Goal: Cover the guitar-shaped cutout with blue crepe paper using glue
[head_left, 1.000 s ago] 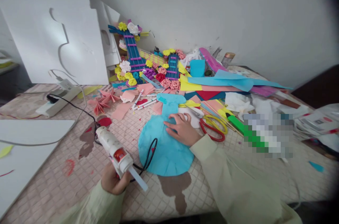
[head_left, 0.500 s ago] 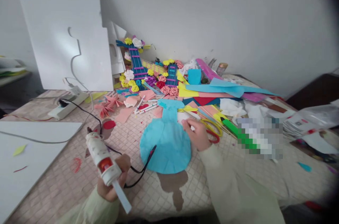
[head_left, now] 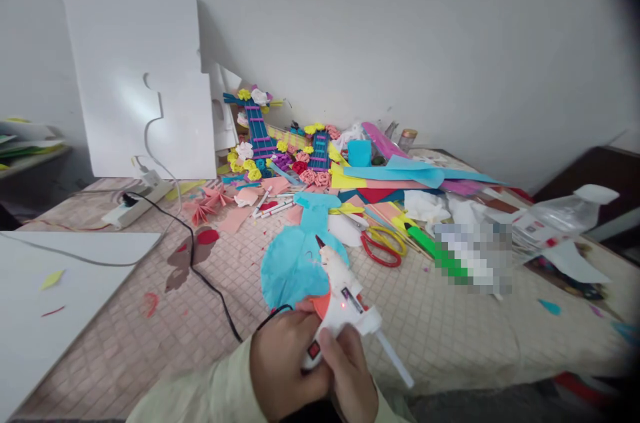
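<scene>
Both of my hands are on a white hot glue gun at the lower middle. My left hand wraps round the handle from the left, near the orange trigger. My right hand grips the handle from the right, thumb across it. A small red light glows on the gun's side. A glue stick pokes out of its rear, while the dark nozzle points up and left. Behind it lies a blue paper-covered shape, round with a narrow neck; the gun and my hands hide its lower right part.
Red and yellow scissors and a green marker-like piece lie to the right. Paper flowers and sheets crowd the back. A black cord runs from a power strip on the left. A clear bottle lies at right.
The glue gun has moved right and turned, its nozzle now over the blue shape. My right hand has left the shape's right edge and taken hold of the gun beside my left hand.
</scene>
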The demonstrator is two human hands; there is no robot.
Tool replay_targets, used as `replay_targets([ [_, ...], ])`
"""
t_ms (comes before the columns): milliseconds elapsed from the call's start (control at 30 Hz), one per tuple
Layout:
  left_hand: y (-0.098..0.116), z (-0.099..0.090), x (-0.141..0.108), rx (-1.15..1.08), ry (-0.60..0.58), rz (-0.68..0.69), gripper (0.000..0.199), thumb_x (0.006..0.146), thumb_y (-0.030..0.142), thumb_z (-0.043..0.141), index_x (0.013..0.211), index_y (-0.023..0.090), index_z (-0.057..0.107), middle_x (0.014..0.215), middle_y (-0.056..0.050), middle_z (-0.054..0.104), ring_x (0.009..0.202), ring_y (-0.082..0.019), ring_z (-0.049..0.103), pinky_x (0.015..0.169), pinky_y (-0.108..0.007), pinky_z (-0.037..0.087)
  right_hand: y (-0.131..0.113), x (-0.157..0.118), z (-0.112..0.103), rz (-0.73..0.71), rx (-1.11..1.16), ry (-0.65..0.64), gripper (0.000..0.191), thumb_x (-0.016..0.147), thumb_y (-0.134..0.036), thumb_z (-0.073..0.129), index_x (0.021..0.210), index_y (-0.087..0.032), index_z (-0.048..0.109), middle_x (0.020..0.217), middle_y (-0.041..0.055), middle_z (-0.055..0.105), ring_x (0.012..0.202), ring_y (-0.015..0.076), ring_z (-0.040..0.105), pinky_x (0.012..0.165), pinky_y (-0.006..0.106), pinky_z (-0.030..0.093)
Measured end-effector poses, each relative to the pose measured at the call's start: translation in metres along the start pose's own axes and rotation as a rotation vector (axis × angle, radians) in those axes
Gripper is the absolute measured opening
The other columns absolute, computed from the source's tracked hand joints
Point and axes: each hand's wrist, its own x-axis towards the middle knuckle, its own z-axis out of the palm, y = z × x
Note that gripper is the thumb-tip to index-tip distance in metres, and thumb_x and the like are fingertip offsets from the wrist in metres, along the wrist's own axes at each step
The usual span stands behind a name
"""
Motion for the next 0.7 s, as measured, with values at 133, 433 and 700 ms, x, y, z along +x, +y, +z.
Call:
replay_targets([
  [133,-0.034,-0.011,0.007,-0.408,-0.094,0.021,0.034,0.076,0.042,0.048,0.093,0.018,0.065,0.084,-0.009,0.067,0.074,-0.022,0.06,0.067,-0.03,0.045,0.008,0.005,-0.02,-0.076,0.157,0.21,0.038,0.072,-0.054,0.054,0.075,-0.017,0.065,0.079,0.0074,0.066,0.078,0.0223,0.059,0.078,0.037,0.046],
  [433,-0.14,-0.034,0.047,-0.807,0.507,-0.652,0.032,0.049,0.032,0.075,0.073,0.018,0.06,0.072,-0.007,0.066,0.072,-0.025,0.062,0.06,-0.033,0.044,0.008,0.024,-0.048,-0.084,0.232,0.319,0.037,0.076,-0.047,0.043,0.065,-0.018,0.064,0.07,0.0071,0.065,0.077,0.0229,0.059,0.078,0.039,0.043],
  [700,-0.129,-0.049,0.068,-0.976,0.337,-0.686,0.039,0.036,0.028,0.081,0.067,0.012,0.063,0.061,-0.007,0.066,0.062,-0.026,0.063,0.06,-0.036,0.048,0.01,0.026,-0.045,-0.168,0.165,0.223,0.042,0.081,-0.048,0.037,0.069,-0.019,0.065,0.072,0.0094,0.064,0.081,0.0251,0.059,0.082,0.045,0.044],
])
